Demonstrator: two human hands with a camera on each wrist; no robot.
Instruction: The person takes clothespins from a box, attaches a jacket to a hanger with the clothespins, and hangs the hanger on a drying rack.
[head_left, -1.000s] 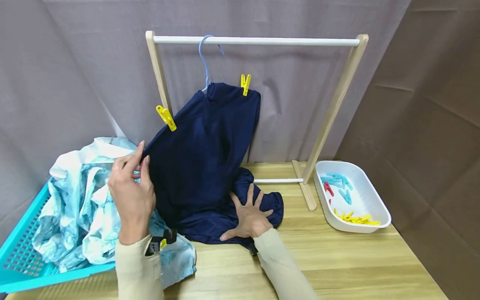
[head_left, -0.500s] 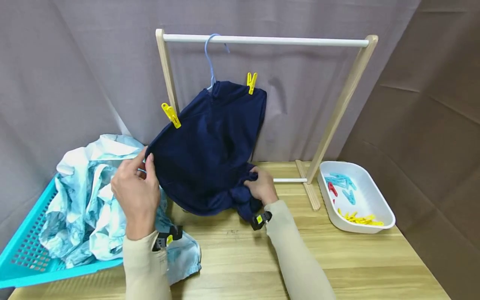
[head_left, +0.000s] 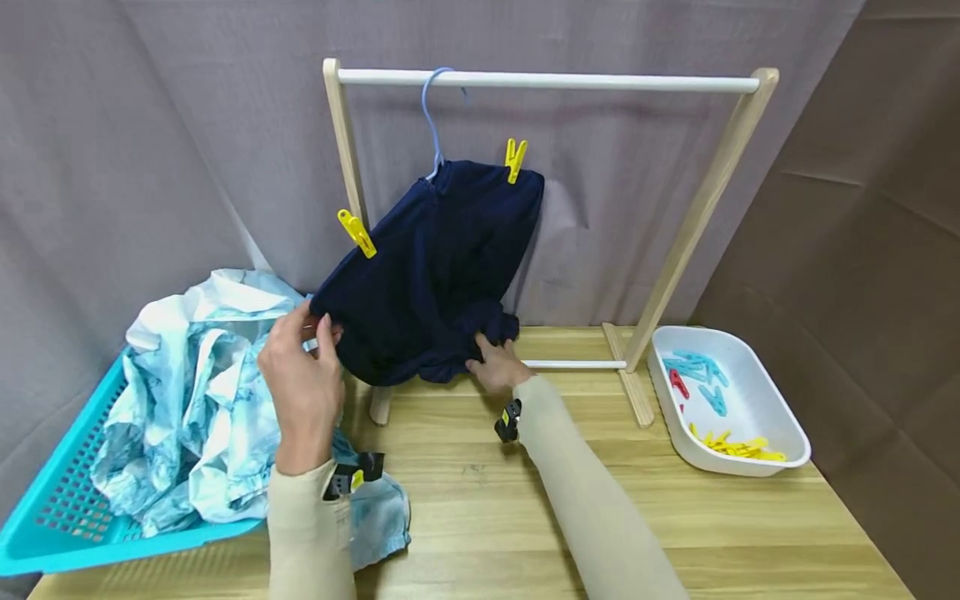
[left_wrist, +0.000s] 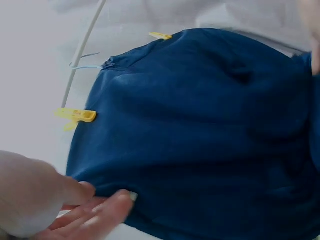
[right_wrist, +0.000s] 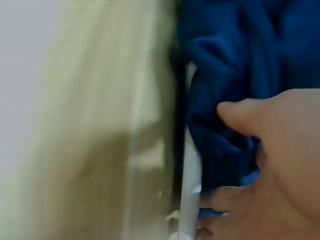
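Note:
A navy blue garment (head_left: 420, 283) hangs from a light blue hanger (head_left: 429, 117) on the rack's white rod (head_left: 570, 81). One yellow clothespin (head_left: 357, 233) grips its left upper edge, and another yellow clothespin (head_left: 515, 161) is at the top right. My left hand (head_left: 303, 387) pinches the garment's left edge below the first clothespin, between thumb and fingers. At the bottom right, my right hand (head_left: 497, 367) grips the bunched lower part of the cloth, close to the rack's low white bar (right_wrist: 190, 195). In the right wrist view the thumb lies over the folds.
A turquoise basket (head_left: 135, 546) with blue-and-white tie-dye cloth (head_left: 210, 400) stands at the left. At the right is a white tub (head_left: 787, 417) of blue, red and yellow clothespins. The rack's wooden post (head_left: 697, 225) rises beside the tub.
My right hand has gone from lying spread on the cloth to gripping it. The lower part has been gathered up and back, off the near tabletop. My left hand stays at the left edge.

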